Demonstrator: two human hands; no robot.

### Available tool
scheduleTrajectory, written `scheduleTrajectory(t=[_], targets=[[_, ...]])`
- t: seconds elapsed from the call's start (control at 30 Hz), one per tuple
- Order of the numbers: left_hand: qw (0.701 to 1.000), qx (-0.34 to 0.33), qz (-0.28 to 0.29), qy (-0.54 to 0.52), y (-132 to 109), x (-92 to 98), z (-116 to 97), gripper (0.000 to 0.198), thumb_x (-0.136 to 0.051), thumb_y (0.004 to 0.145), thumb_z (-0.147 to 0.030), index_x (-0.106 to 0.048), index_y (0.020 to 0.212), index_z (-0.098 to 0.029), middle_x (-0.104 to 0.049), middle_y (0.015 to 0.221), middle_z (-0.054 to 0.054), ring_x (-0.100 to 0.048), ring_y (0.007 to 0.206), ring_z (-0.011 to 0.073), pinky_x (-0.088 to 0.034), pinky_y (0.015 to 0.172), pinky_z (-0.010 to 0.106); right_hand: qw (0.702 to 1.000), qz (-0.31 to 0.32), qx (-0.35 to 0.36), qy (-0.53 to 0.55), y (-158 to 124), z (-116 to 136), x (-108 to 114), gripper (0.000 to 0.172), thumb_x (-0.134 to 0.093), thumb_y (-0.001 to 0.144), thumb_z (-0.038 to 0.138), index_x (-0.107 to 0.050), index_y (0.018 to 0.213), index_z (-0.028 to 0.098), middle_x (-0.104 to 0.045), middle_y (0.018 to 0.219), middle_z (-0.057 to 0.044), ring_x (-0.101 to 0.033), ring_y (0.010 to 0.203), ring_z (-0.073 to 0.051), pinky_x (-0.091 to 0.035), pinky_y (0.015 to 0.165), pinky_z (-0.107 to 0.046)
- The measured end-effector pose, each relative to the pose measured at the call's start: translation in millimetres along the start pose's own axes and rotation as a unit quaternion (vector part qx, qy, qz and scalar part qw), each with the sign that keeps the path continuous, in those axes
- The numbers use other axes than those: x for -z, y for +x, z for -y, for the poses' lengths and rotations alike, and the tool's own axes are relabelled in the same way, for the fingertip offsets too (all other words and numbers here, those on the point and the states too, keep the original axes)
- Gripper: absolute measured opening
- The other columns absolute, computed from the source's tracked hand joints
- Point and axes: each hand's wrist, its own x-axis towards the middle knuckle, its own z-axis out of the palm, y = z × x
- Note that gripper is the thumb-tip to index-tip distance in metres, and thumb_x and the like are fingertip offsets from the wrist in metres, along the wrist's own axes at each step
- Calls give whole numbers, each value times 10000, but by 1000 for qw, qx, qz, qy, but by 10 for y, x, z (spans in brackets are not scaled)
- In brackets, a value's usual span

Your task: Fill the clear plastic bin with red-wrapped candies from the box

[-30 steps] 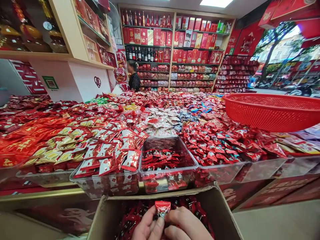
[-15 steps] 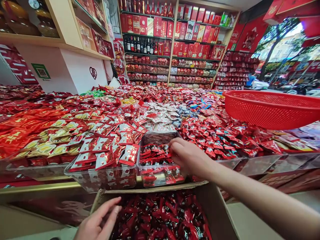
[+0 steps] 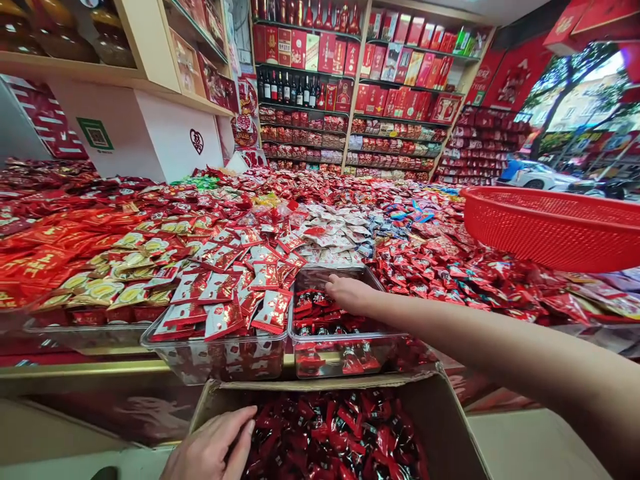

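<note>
My right hand [image 3: 350, 293] reaches forward into a clear plastic bin [image 3: 385, 335] that is partly filled with small dark red wrapped candies [image 3: 320, 320]. Its fingers curl down onto the candies, and what they hold, if anything, is hidden. My left hand [image 3: 213, 450] lies flat with fingers stretched over the left rim of an open cardboard box [image 3: 320, 383] at the bottom. That box is full of the same dark red candies [image 3: 345, 433].
A wide display of red wrapped sweets in clear bins spreads ahead, with red-and-white packets [image 3: 225, 300] in the bin left of my right hand. A red mesh basket [image 3: 550, 230] stands at the right. Shelves of red boxes and bottles [image 3: 350, 73] line the back wall.
Both hands held one candy over the box a second ago. My right hand has since gone forward into the clear bin and further left; my left hand settled on the box's rim.
</note>
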Motion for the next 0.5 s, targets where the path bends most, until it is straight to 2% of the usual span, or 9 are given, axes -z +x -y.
scheduleTrajectory(t=[0.13, 0.27, 0.37, 0.5], targets=[[1000, -3, 7, 27, 11, -17, -19, 233, -431, 770, -340, -592, 919, -261, -684, 851, -41, -637, 734, 121, -498, 642, 158, 1000, 15, -9, 9, 26, 9, -55, 235, -321, 790, 124, -550, 837, 100, -499, 864, -109, -536, 658, -138, -389, 563, -233], [999, 2, 22, 30, -8, -28, -28, 239, -416, 780, -336, -587, 929, -262, -681, 864, -37, -632, 744, 126, -492, 655, 171, 999, 29, 33, 0, -3, 19, -10, 162, -472, 733, 186, -574, 802, 80, -518, 840, -119, -527, 707, -159, -393, 586, -230], [999, 8, 37, 32, -21, -33, -32, 235, -422, 779, -338, -579, 938, -269, -676, 873, -43, -629, 758, 134, -491, 671, 191, 998, 46, 48, 5, -27, 7, 10, 228, -580, 655, 272, -594, 781, 82, -527, 864, -117, -526, 683, -158, -399, 602, -240], [999, 14, 39, 30, -19, -25, -38, 231, -428, 775, -338, -581, 934, -271, -676, 866, -47, -628, 755, 134, -489, 668, 190, 998, 50, 29, 30, -34, -37, 110, 289, -625, 604, 289, -602, 816, 93, -529, 903, -116, -525, 711, -153, -399, 620, -232]])
